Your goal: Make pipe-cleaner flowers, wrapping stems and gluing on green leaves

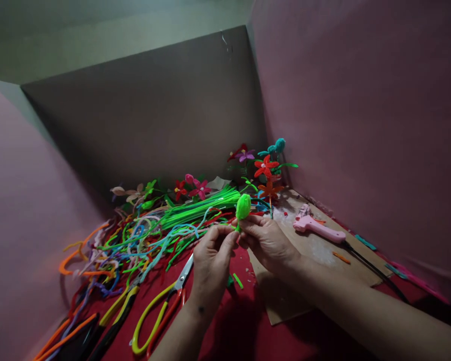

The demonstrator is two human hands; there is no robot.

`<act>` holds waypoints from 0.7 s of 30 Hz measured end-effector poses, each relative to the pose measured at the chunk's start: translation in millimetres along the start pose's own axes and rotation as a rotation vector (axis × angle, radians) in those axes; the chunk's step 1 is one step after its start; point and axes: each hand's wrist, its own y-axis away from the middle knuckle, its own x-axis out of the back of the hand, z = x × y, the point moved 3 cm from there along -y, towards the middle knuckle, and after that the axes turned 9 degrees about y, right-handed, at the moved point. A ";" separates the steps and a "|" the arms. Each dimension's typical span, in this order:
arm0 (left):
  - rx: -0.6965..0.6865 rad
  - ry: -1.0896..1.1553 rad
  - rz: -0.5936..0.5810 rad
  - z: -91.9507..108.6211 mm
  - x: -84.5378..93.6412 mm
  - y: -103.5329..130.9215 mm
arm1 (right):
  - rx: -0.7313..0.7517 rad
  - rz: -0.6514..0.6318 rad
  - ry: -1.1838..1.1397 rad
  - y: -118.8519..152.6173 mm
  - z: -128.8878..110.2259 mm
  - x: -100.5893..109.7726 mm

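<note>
Between my two hands, a bright green pipe-cleaner bud (pixel 243 207) stands upright, its rounded head above my fingertips. My left hand (pixel 215 255) pinches the short green stem under the bud with thumb and forefinger. My right hand (pixel 268 240) grips just below the head, thumb and fingers pressed together. The lower part of the stem is largely covered by my fingers. Scissors (pixel 180 282) with yellow and red handles lie close to my left wrist. Small green offcuts (pixel 238 281) rest on the red cloth below my hands.
A pink glue gun (pixel 319 229) lies on a cardboard sheet (pixel 281 291) at right, its black cord trailing. Loose pipe cleaners (pixel 135 250) and a green bundle (pixel 203 203) spread at left, beside yellow-black pliers (pixel 116 311). Finished flowers (pixel 266 166) stand behind, near tall pink panels (pixel 361 125).
</note>
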 end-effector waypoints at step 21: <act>-0.487 -0.457 -0.072 16.0 0.4 19.4 | 0.036 -0.049 0.070 18.3 0.2 -5.0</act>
